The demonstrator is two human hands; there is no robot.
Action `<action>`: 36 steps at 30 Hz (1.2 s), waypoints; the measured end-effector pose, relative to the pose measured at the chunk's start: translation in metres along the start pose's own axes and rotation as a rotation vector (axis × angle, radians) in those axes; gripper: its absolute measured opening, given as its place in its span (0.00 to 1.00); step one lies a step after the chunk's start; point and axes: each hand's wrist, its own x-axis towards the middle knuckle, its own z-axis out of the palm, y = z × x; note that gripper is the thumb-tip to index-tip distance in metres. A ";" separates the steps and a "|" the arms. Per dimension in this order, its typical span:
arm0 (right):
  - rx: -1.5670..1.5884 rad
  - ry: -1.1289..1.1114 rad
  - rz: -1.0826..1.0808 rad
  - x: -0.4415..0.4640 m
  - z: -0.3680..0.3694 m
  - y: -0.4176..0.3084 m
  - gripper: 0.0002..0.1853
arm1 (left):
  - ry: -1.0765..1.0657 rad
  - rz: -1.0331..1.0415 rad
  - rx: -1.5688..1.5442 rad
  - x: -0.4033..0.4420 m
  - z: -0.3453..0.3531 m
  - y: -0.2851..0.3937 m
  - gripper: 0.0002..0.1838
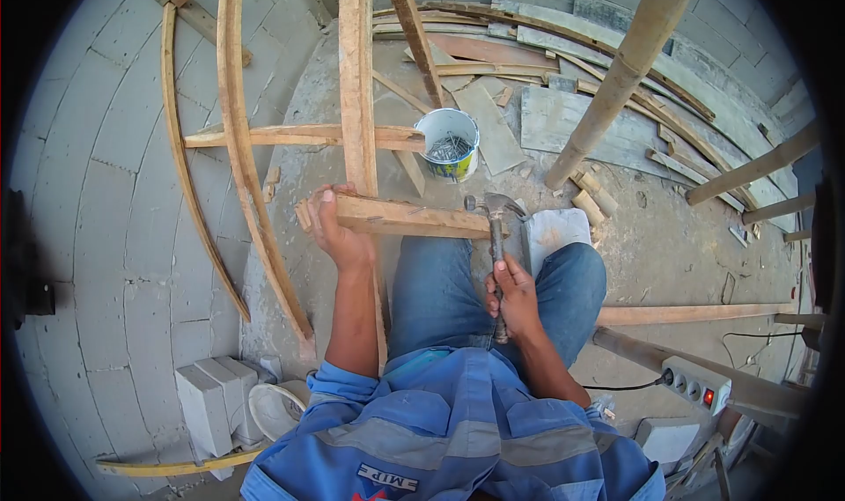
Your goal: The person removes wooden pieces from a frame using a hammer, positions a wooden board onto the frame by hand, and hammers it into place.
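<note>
My left hand [337, 232] is wrapped round the left end of a short wooden beam [414, 217], which lies level in front of my knees. Some nails show on the beam's upper face. My right hand [513, 297] grips the handle of a claw hammer [496, 237] held upright; its head is at the beam's right end. Behind the beam, a long upright plank [357, 87] passes close to my left hand. A white bucket [452, 173] holding many nails stands on the floor beyond the beam.
Curved-looking planks [238, 131] lean at the left by a block wall [106, 193]. Bamboo poles [607, 83] rise at the right. Boards [572, 127] lie at the back. A power strip [698, 386] is at the lower right, and white blocks [204, 404] at the lower left.
</note>
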 end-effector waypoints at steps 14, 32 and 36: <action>-0.138 0.078 -0.077 -0.001 0.007 -0.026 0.17 | -0.001 0.111 0.146 -0.001 0.020 0.000 0.16; -0.164 0.225 -0.215 -0.003 -0.012 -0.046 0.16 | -0.030 0.193 0.177 0.012 0.018 -0.006 0.17; 0.273 0.568 -0.584 0.008 -0.028 -0.059 0.14 | -0.037 0.174 0.139 0.010 0.024 -0.006 0.16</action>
